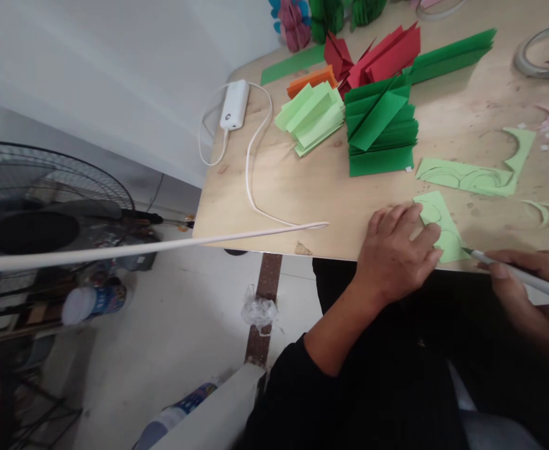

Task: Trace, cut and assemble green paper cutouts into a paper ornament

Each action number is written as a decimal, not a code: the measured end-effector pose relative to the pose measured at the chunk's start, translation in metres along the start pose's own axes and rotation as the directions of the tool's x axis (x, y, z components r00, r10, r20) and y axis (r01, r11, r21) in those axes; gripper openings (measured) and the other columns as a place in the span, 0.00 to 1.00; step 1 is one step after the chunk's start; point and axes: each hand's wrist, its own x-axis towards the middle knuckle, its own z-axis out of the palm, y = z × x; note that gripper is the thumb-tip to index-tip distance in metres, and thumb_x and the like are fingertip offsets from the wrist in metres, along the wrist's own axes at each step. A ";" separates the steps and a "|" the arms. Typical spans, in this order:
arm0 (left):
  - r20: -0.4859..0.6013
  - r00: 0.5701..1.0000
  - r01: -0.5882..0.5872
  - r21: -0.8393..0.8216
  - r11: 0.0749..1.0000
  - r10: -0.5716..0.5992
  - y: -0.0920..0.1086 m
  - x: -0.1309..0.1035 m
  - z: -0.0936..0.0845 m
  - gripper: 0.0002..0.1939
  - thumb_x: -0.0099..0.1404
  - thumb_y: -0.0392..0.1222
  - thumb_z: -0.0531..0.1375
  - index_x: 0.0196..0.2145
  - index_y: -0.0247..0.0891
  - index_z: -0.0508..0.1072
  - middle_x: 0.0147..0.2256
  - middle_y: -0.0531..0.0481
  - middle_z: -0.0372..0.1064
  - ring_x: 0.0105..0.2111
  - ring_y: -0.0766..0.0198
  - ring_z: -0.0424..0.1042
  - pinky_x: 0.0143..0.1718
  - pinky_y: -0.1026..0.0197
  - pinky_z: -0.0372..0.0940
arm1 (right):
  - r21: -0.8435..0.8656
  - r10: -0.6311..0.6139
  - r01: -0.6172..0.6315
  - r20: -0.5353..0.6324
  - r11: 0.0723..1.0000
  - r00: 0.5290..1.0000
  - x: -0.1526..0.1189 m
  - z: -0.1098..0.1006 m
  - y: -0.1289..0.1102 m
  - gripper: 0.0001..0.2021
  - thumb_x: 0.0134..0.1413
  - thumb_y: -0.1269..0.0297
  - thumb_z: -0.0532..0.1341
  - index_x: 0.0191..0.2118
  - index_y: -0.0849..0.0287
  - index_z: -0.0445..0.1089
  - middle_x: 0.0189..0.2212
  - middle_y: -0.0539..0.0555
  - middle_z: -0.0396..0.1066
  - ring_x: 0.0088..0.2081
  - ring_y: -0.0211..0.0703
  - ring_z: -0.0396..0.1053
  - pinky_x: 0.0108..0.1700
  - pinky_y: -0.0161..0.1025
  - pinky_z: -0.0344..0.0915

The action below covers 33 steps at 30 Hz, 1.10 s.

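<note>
My left hand lies flat with bent fingers on the left part of a light green paper piece at the table's front edge. Curved pencil-like lines show on that paper. My right hand holds a grey-white pen, its dark tip touching the paper's right edge. Just behind lies a light green offcut with drawn curves and a rounded cut-out. Thin curved paper strips are to the right of it.
Folded dark green, light green and red paper stand farther back. A white cable runs from a white power bank across the table's left side. Tape rolls lie at the back right; a fan stands left.
</note>
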 end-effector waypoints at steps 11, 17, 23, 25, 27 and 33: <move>0.018 1.000 0.000 0.002 1.000 0.000 0.000 0.000 -0.001 0.18 0.68 0.48 0.48 0.48 0.39 0.70 0.57 0.41 0.60 0.59 0.54 0.56 0.60 0.49 0.48 | 0.015 -0.035 0.036 -0.035 0.999 0.999 -0.007 0.001 -0.001 0.04 0.52 0.62 0.59 0.34 0.52 0.69 0.26 0.49 0.70 0.29 0.40 0.70 0.32 0.38 0.63; 0.029 1.000 -0.006 0.037 0.999 0.005 -0.001 0.000 0.000 0.18 0.68 0.48 0.48 0.49 0.40 0.69 0.57 0.42 0.59 0.59 0.54 0.55 0.59 0.49 0.49 | -0.003 -0.121 0.121 -0.088 0.993 0.989 -0.007 0.002 0.000 0.04 0.50 0.65 0.61 0.34 0.53 0.69 0.27 0.47 0.71 0.28 0.37 0.70 0.32 0.35 0.63; 0.020 1.000 -0.006 0.027 1.000 0.005 0.000 0.000 -0.001 0.18 0.68 0.48 0.48 0.49 0.40 0.70 0.57 0.42 0.60 0.58 0.54 0.56 0.59 0.50 0.49 | -0.015 -0.119 0.118 -0.078 0.993 0.990 -0.012 0.003 0.002 0.04 0.49 0.65 0.61 0.34 0.50 0.70 0.28 0.46 0.71 0.28 0.38 0.70 0.31 0.37 0.62; 0.008 1.000 -0.003 0.009 1.000 0.003 0.000 0.000 -0.001 0.18 0.68 0.48 0.48 0.48 0.40 0.70 0.57 0.42 0.61 0.58 0.54 0.56 0.60 0.50 0.49 | 0.003 -0.108 0.108 -0.070 0.994 0.992 -0.013 0.003 0.001 0.04 0.49 0.64 0.61 0.34 0.50 0.70 0.28 0.46 0.72 0.29 0.38 0.70 0.31 0.37 0.62; 0.003 1.000 -0.001 -0.001 1.000 0.001 0.000 0.000 -0.001 0.18 0.68 0.48 0.48 0.48 0.39 0.70 0.57 0.42 0.61 0.58 0.55 0.56 0.60 0.50 0.49 | 0.025 -0.099 0.101 -0.074 0.995 0.992 -0.013 0.003 0.001 0.04 0.49 0.64 0.61 0.33 0.50 0.70 0.29 0.47 0.72 0.29 0.39 0.70 0.32 0.38 0.63; 0.011 1.000 -0.006 0.008 1.000 0.005 0.000 0.000 -0.001 0.17 0.68 0.48 0.48 0.48 0.39 0.69 0.57 0.41 0.60 0.58 0.55 0.56 0.60 0.50 0.49 | 0.010 -0.115 0.116 -0.074 0.993 0.991 -0.015 0.006 0.004 0.04 0.48 0.64 0.62 0.32 0.50 0.70 0.29 0.46 0.72 0.30 0.39 0.71 0.31 0.37 0.63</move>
